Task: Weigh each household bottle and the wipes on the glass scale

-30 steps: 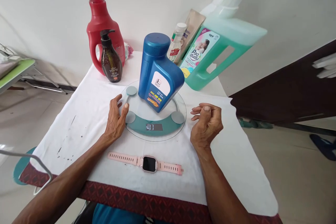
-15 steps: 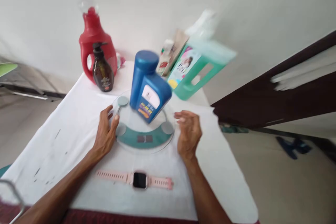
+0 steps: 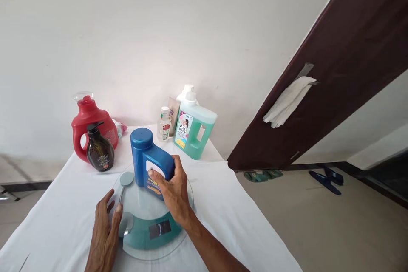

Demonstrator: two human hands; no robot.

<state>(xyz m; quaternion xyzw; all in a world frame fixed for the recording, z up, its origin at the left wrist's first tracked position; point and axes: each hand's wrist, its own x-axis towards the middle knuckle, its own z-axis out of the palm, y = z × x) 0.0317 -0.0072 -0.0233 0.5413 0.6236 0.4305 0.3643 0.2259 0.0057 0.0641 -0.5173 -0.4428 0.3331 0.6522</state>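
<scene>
A blue plastic bottle with a screw cap stands on a round glass scale. My right hand grips the bottle's right side, its thumb across the white label and its fingers behind. At the left rim of the scale rests my left hand, fingers apart and holding nothing; whether it touches the glass I cannot tell. The scale has a green band at the front with a small dark display, whose reading I cannot make out.
Back left on the white cloth stand a red jug and a dark pump bottle. At the back are a small clear bottle, a tube and a green jug. A white towel hangs on the door handle.
My right hand has moved left onto the blue bottle and grips it. My left hand stays at the scale's left edge. The view has tilted up, and the watch is out of sight.
</scene>
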